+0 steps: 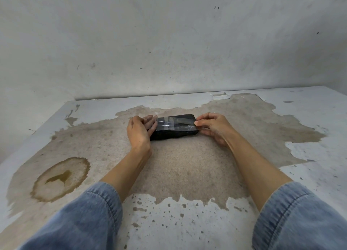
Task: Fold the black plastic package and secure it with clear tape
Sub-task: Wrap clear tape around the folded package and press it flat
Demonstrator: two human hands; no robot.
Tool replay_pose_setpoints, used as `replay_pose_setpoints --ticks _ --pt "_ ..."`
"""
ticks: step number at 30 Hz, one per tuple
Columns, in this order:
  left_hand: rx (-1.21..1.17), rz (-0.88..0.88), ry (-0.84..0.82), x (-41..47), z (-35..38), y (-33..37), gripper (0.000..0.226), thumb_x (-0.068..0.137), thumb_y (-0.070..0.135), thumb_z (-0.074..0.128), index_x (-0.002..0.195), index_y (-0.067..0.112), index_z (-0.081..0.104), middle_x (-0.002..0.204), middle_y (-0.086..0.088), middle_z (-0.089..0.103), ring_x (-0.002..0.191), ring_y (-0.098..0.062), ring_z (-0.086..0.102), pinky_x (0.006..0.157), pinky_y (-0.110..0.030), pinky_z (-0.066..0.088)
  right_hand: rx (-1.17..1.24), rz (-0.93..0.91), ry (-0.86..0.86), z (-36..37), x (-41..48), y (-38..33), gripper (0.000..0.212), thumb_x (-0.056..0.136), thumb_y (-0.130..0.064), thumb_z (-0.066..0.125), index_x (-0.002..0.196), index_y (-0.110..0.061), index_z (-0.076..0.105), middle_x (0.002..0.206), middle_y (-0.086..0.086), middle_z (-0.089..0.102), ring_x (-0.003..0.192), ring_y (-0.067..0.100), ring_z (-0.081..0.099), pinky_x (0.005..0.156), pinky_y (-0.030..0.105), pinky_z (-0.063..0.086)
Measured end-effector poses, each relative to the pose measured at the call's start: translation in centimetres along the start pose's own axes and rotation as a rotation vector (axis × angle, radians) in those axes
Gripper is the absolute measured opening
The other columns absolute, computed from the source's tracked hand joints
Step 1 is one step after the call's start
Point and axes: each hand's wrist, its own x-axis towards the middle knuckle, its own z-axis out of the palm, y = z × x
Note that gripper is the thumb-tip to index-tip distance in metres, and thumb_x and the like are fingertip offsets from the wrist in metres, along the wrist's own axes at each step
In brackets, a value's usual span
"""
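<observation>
Starting at the left edge of the tabletop [187, 174], there's a brown stain ring [60, 180] on the worn, peeling surface, well apart from the action. Moving in, a blue denim sleeve [90, 212] leads up to the left hand [138, 131], which sits at the left end of the black plastic package [174, 132]. Its thumb is up top, and its fingers [151, 123] show through the film, so it looks to be pinching the left end of the clear tape [172, 123]. The package lies flat and lengthwise, left to right, in the middle of the tabletop, closer to the far edge than the near one, on the bare brown patch. The tape runs along its top face, glossy and a little wrinkled toward the right. Over there, the right hand [214, 127] pinches the tape's right end between thumb and forefinger, right at the package's right end, with the other fingers curled below. The second denim sleeve [300, 217] fills the near right corner.
</observation>
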Motion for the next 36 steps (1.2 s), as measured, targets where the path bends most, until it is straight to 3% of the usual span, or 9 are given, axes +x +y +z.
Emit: replay_pose_setpoints --ticks 6,12,15,19,22,26,29,32,36 --pt "0.006 -0.006 -0.006 0.0 0.0 0.1 0.019 0.092 0.003 0.030 0.097 0.004 0.048 0.097 -0.016 0.066 0.091 -0.026 0.071 0.078 -0.030 0.059 -0.037 0.002 -0.088 -0.4 -0.1 -0.3 0.012 0.078 0.005 0.068 0.075 -0.006 0.063 0.077 0.008 0.064 0.073 0.019 0.063 0.072 0.030 0.058" --pt "0.016 -0.017 -0.018 0.1 0.0 0.2 0.021 0.091 0.003 0.032 0.100 0.004 0.051 0.098 -0.016 0.067 0.091 -0.024 0.071 0.072 -0.026 0.059 -0.065 -0.243 0.006 -0.4 -0.2 -2.1 0.020 0.073 0.005 0.070 0.068 -0.013 0.065 0.070 -0.001 0.066 0.065 0.010 0.055 0.056 0.020 0.038" --pt "0.025 -0.016 -0.024 0.1 0.0 0.2 0.024 0.090 0.003 0.031 0.103 0.003 0.052 0.101 -0.016 0.067 0.093 -0.024 0.071 0.070 -0.025 0.059 0.014 -0.298 -0.013 -0.1 -0.1 -2.8 0.019 0.074 0.009 0.067 0.069 -0.009 0.064 0.067 0.002 0.065 0.069 0.015 0.057 0.062 0.023 0.044" --pt "0.022 -0.027 -0.024 0.3 -0.3 0.1 0.038 0.090 0.004 0.031 0.118 -0.008 0.052 0.109 -0.021 0.067 0.089 -0.023 0.072 0.076 -0.028 0.059 0.119 -0.250 -0.088 0.0 -0.2 -2.8 0.018 0.078 0.012 0.063 0.071 -0.004 0.061 0.071 0.008 0.066 0.087 0.028 0.068 0.088 0.031 0.054" --pt "0.022 -0.029 -0.020 0.3 -0.4 0.1 0.038 0.090 0.004 0.031 0.119 -0.009 0.052 0.110 -0.022 0.067 0.087 -0.021 0.072 0.072 -0.025 0.059 0.143 -0.166 -0.132 -0.3 -0.4 -2.2 0.017 0.081 0.012 0.061 0.073 -0.003 0.059 0.073 0.012 0.067 0.092 0.032 0.070 0.086 0.030 0.056" --pt "0.005 -0.016 -0.027 0.1 -0.2 0.2 0.027 0.091 0.003 0.030 0.106 0.002 0.052 0.108 -0.021 0.067 0.087 -0.022 0.072 0.066 -0.022 0.058 0.156 -0.072 -0.138 -0.5 -0.3 -1.7 0.017 0.081 0.012 0.060 0.074 -0.003 0.058 0.079 0.017 0.067 0.092 0.029 0.070 0.077 0.027 0.058" --pt "0.021 -0.015 -0.037 0.2 -0.3 0.1 0.032 0.090 0.003 0.031 0.112 -0.002 0.054 0.108 -0.021 0.067 0.087 -0.021 0.073 0.066 -0.021 0.057 0.166 -0.045 -0.117 -0.4 -0.2 -1.5 0.016 0.080 0.013 0.061 0.075 -0.003 0.059 0.080 0.018 0.068 0.085 0.025 0.072 0.073 0.026 0.059" --pt "0.022 -0.013 -0.042 0.2 -0.3 0.2 0.029 0.090 0.003 0.031 0.109 0.000 0.053 0.106 -0.020 0.068 0.088 -0.021 0.072 0.068 -0.022 0.058 0.199 -0.020 -0.087 -0.3 -0.1 -1.2 0.015 0.079 0.014 0.061 0.078 -0.001 0.061 0.080 0.016 0.069 0.086 0.026 0.070 0.079 0.030 0.058" --pt "0.013 -0.005 -0.044 0.1 -0.2 0.2 0.020 0.091 0.002 0.031 0.100 0.003 0.049 0.100 -0.017 0.068 0.090 -0.024 0.072 0.070 -0.024 0.058 0.227 0.009 -0.074 -0.3 -0.1 -1.0 0.017 0.078 0.016 0.060 0.087 0.001 0.061 0.094 0.022 0.066 0.094 0.029 0.067 0.078 0.031 0.058"
